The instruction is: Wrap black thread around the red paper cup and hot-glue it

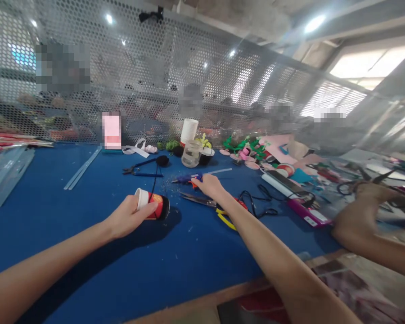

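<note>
My left hand (123, 218) is closed around a red and white paper cup (159, 208), tilted on its side above the table. Black yarn is wound round the cup's base, and a strand runs up to a small black yarn ball (162, 160). In my right hand (209, 185) is a blue glue gun (186, 178) with an orange trigger, its nozzle pointing left toward the cup but apart from it. A clear glue stick (219, 171) juts from its back. Yellow-handled scissors (202, 200) lie under my right forearm. Pliers (143, 171) with blue handles rest beyond the cup.
A clear jar (191, 154) and stacked paper cups (189, 130) stand at the back by a perforated metal screen (148, 90). Bundled glue sticks (11, 173) lie at left. At right are a purple box (308, 213), a black cord (256, 202) and another person's hand (367, 202) with scissors.
</note>
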Demonstrator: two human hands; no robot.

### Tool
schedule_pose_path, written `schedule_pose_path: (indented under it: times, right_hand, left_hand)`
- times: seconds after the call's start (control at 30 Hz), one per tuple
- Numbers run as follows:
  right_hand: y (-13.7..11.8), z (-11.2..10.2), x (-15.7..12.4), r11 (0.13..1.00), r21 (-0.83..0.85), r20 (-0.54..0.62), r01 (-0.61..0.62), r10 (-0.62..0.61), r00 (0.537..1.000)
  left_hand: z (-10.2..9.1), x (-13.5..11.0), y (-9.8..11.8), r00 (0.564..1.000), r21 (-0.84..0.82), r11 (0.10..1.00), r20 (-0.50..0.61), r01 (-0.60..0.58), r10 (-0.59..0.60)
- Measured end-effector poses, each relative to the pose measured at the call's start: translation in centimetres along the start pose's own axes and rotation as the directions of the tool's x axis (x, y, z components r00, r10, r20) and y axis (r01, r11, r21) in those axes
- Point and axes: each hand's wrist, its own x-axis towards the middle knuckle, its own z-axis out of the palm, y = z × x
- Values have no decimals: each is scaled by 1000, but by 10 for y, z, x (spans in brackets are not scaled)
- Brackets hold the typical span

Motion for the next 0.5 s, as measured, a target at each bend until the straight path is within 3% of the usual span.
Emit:
schedule_pose_path:
  times: [0.1, 0.2, 0.27, 0.3, 0.37, 0.5]
  right_hand:
    - [-23, 0, -9, 996, -12, -12, 86, -86, 996]
    - [-52, 12, -23, 980, 72, 158, 184, -193, 968]
    - [-69, 23, -33, 918, 362, 409, 163, -314, 857]
    - [-76, 28, -38, 874, 464, 436, 143, -366, 822]
    - [-85, 35, -44, 792, 599, 367, 114, -399, 840]
    - [-86, 32, -47, 712, 690, 166, 133, -335, 928]
  left_hand:
    - [0, 0, 0, 1000, 22, 1000, 13, -22, 22]
    - [1, 0, -1, 998, 43, 998, 10, -56, 55]
    - [3, -1, -2, 998, 52, 997, 27, -63, 62]
    - [3, -1, -2, 998, 54, 997, 38, -61, 59]
    - [4, 0, -2, 998, 49, 998, 47, -48, 46]
    - [3, 1, 0, 999, -103, 994, 44, 33, -29]
